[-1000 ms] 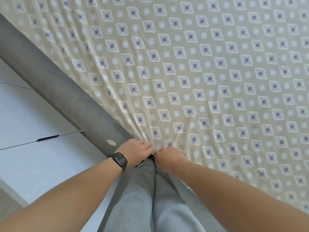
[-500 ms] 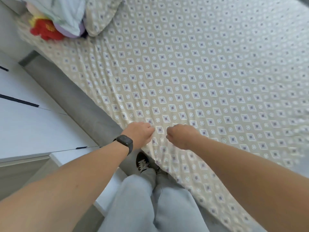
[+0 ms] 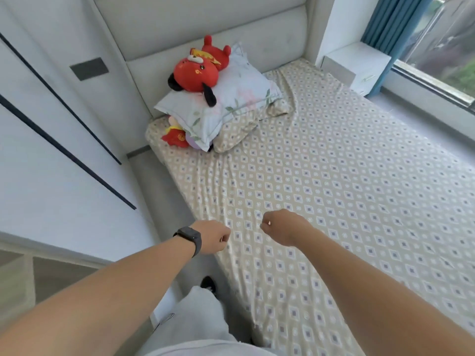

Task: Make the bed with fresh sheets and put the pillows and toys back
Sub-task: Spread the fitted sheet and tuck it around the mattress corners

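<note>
Both hands hung over the near edge of the patterned sheet (image 3: 334, 201), knuckles up and a small gap between them. The left hand (image 3: 213, 237), a dark watch (image 3: 189, 238) on its wrist, had its fingers curled into a loose fist; whether a pinch of cloth lay inside it could not be told. The right hand (image 3: 280, 228) was curled the same way just above the sheet, and whether it held any fabric could not be told either.

The sheet covered the mattress, with soft wrinkles running from the hands' side up toward the pillows. At the head end of the sheet, against the pale padded headboard (image 3: 205, 29), a floral pillow (image 3: 231, 98) lay on a pillow in the sheet's own pattern (image 3: 239, 129). A red plush toy (image 3: 198, 70) rested on top of the floral pillow, and a smaller red toy (image 3: 176, 136) stuck out from under it.

Left of the sheet stood white wardrobe doors (image 3: 51, 124) with dark lines. Beyond the sheet's far corner were a white nightstand (image 3: 357, 65), a blue curtain (image 3: 393, 21) and a window (image 3: 447, 47).
</note>
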`<control>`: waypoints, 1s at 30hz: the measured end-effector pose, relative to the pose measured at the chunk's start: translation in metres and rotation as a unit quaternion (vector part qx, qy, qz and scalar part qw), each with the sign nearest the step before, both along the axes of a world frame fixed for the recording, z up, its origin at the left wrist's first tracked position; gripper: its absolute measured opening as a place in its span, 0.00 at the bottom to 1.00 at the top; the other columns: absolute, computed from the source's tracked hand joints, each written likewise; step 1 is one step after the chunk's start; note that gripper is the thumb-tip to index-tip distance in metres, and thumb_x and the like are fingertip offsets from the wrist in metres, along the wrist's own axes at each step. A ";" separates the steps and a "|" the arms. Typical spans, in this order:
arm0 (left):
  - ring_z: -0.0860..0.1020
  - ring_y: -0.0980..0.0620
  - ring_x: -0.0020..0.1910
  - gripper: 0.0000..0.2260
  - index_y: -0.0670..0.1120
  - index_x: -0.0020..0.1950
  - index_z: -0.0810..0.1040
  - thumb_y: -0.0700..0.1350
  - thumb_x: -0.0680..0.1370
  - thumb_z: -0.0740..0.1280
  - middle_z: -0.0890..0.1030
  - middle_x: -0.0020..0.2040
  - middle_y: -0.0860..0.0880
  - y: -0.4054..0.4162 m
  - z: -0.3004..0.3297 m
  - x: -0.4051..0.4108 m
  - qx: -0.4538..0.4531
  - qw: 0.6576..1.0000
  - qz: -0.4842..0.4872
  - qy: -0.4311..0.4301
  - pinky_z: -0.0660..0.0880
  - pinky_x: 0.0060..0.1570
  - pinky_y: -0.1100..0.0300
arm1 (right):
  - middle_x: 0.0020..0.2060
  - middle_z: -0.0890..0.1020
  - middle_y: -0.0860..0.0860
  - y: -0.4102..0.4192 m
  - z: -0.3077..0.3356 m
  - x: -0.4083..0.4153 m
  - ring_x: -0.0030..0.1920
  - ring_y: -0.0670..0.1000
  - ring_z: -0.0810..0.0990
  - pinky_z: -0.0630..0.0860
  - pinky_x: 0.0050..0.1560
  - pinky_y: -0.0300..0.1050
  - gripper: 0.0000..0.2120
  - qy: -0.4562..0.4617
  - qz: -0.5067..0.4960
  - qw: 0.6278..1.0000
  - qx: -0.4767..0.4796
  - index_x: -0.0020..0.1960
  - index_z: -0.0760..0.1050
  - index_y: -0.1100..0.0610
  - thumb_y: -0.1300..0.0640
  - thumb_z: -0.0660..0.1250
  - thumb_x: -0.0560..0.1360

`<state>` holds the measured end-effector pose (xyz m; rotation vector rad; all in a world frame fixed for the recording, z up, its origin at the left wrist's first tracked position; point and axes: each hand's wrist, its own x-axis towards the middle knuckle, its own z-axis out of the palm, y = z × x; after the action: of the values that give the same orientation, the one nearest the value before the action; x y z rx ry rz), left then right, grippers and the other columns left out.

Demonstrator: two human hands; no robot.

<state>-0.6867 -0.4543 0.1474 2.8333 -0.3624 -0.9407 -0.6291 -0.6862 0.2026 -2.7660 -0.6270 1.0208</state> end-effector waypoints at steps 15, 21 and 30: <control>0.80 0.46 0.49 0.10 0.48 0.53 0.78 0.46 0.80 0.58 0.81 0.51 0.49 0.215 -0.049 0.219 0.044 0.995 0.012 0.089 0.75 0.42 0.54 | 0.46 0.80 0.50 0.211 -0.006 0.184 0.42 0.54 0.81 0.77 0.42 0.47 0.15 0.020 -0.012 1.000 0.020 0.58 0.76 0.52 0.49 0.52 0.83; 0.78 0.48 0.43 0.09 0.48 0.52 0.78 0.46 0.80 0.59 0.81 0.50 0.49 0.250 -0.047 0.273 0.035 0.993 0.011 0.109 0.70 0.35 0.57 | 0.45 0.80 0.47 0.225 0.003 0.230 0.42 0.52 0.82 0.80 0.48 0.49 0.14 0.017 -0.045 0.999 0.014 0.59 0.75 0.47 0.46 0.53 0.83; 0.79 0.47 0.44 0.09 0.51 0.48 0.76 0.48 0.80 0.56 0.81 0.47 0.50 0.312 -0.096 0.316 0.026 0.992 0.090 0.083 0.75 0.41 0.53 | 0.49 0.81 0.51 0.282 -0.065 0.283 0.45 0.54 0.81 0.78 0.47 0.48 0.15 0.066 0.000 0.997 -0.052 0.58 0.76 0.51 0.51 0.52 0.82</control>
<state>-0.3703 -0.1421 0.0510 2.7502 -0.0627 -1.1498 -0.3457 -0.4045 0.1372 -2.7557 -0.5720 1.2571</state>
